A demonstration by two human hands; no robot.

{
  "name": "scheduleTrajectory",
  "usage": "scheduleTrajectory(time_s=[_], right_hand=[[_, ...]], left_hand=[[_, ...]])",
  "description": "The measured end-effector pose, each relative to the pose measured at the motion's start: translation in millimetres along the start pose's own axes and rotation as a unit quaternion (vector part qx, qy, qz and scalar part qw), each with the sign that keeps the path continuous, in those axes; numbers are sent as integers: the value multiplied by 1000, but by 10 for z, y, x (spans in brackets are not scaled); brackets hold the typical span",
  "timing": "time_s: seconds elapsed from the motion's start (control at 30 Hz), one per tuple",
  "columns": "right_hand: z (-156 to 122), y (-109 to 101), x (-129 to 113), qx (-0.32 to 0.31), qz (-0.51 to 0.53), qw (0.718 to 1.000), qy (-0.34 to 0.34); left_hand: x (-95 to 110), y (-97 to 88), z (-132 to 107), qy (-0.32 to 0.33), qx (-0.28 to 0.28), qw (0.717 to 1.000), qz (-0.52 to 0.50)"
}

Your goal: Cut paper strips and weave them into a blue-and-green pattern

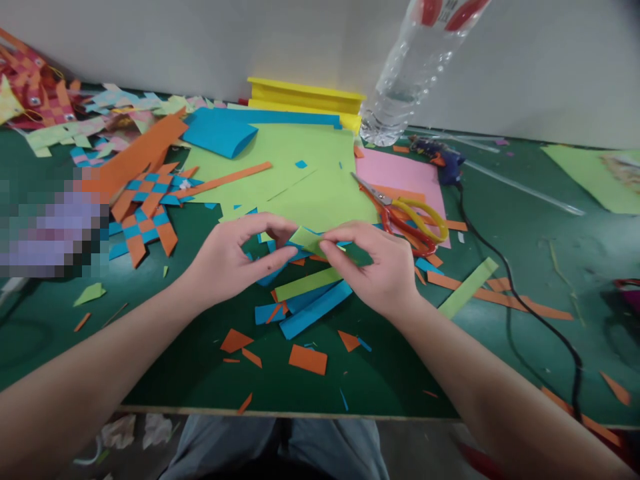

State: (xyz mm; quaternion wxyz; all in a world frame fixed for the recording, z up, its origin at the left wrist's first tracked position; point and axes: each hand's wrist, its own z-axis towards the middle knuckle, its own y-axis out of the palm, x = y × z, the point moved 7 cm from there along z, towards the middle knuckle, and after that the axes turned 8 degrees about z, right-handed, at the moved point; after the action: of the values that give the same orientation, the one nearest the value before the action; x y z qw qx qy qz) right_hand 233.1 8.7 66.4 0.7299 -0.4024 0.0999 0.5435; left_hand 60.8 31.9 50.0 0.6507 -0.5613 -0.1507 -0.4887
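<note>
My left hand (235,260) and my right hand (380,267) meet over the middle of the green table (150,360). Both pinch a small folded light-green paper strip (306,238) between thumb and fingers, with the left fingers closing on its left end and the right fingers on its right end. Just under the hands lie loose blue strips (315,310) and another light-green strip (307,283). Red-and-yellow scissors (405,213) lie right of my right hand, on pink paper (400,172).
Woven orange-and-blue paper pieces (145,217) lie at left. Large green (290,173), blue (220,133) and yellow (305,97) sheets sit behind the hands. A clear plastic bottle (405,73) stands at the back. A glue gun (447,163) and its black cord (505,293) run along the right. Orange scraps litter the front.
</note>
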Motion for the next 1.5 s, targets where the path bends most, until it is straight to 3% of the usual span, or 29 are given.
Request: scheduleTrajectory(time_s=[0.17,0.57,0.9,1.2,1.5], right_hand=[[-5,43,40,-26,46,996,65],[-6,-2,139,13,92,987,133],[-1,107,163,-59,137,975,164],[-16,162,243,-72,254,937,227],[-65,198,300,-77,298,909,281]], left_hand=[[32,73,12,-18,-60,998,17],[-68,48,22,-59,-27,998,-26],[-53,74,25,-64,-55,996,-3],[-7,93,25,-46,-73,996,-7],[-6,77,19,-42,-65,997,2]])
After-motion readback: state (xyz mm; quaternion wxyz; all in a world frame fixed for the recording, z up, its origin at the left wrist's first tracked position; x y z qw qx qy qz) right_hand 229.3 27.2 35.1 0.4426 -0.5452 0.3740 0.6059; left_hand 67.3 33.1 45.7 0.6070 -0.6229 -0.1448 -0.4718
